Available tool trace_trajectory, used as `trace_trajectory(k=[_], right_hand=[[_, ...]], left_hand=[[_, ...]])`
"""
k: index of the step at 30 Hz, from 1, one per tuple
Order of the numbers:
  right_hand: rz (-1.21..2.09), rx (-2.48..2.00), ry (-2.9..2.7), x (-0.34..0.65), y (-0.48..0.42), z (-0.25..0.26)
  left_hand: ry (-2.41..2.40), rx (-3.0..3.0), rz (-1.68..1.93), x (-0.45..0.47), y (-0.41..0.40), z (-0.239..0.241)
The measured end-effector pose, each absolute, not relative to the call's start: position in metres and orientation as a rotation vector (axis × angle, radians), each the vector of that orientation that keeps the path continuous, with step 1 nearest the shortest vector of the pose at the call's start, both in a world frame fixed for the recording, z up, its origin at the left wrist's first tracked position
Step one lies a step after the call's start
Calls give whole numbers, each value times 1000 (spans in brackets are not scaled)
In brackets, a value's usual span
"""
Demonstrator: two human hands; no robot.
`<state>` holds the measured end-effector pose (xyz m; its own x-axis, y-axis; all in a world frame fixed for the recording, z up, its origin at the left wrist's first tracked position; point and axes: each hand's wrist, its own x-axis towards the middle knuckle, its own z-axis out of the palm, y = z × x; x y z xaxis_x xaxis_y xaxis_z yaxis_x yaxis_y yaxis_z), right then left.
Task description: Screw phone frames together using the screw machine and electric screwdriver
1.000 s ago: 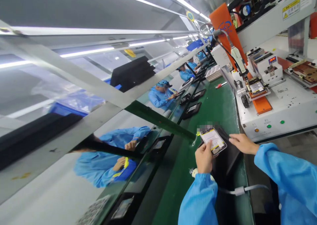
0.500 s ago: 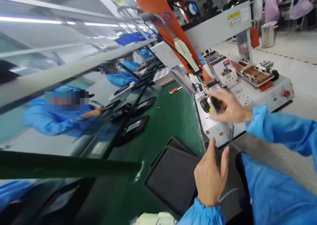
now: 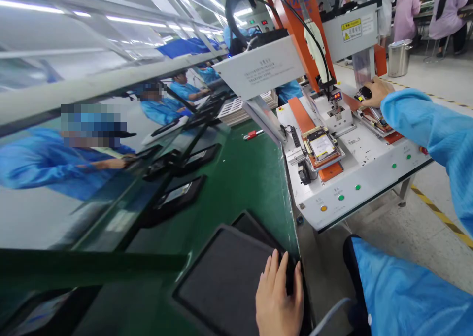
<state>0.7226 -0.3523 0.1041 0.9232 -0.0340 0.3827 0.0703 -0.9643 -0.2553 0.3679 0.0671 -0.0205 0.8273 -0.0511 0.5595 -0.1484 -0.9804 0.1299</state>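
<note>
My left hand (image 3: pixel 279 294) lies on the near right edge of a black tray (image 3: pixel 229 272), its fingers stretched out and the thumb apart. Another black tray (image 3: pixel 254 227) shows partly beneath that one. Out at the machine's right-hand fixture (image 3: pixel 384 124), my right hand (image 3: pixel 379 92) has its fingers curled at a small black piece with a yellow edge (image 3: pixel 365 93); whether this is loose or belongs to the fixture cannot be told. On the left-hand fixture (image 3: pixel 328 161) rests a flat device with a white label (image 3: pixel 321 146).
The white bench machine (image 3: pixel 369 173) carries an orange head (image 3: pixel 306 35) with a tool pointing down and a red digital display (image 3: pixel 336 96). A red-handled tool (image 3: pixel 253 134) lies on the green bench (image 3: pixel 247 178). Co-workers in blue sit along the left.
My right hand has moved from above the left-hand fixture to the right-hand one. My left hand has come down onto the tray. The orange head now stands farther right, more upright in view.
</note>
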Motion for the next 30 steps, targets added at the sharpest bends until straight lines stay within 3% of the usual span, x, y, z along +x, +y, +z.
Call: trace_trajectory(k=[15, 24, 27, 30], right_hand=[[-556, -2845, -101, 732, -350, 62], [-784, -2732, -132, 679, -348, 83], [-917, -2476, -120, 625, -355, 56], [-583, -2441, -3, 578, -367, 2]], left_hand=[[-194, 2886, 961, 369, 69, -18], [-92, 2957, 824, 362, 80, -14], [-39, 2968, 704, 362, 90, -12], [41, 2961, 584, 365, 97, -11]])
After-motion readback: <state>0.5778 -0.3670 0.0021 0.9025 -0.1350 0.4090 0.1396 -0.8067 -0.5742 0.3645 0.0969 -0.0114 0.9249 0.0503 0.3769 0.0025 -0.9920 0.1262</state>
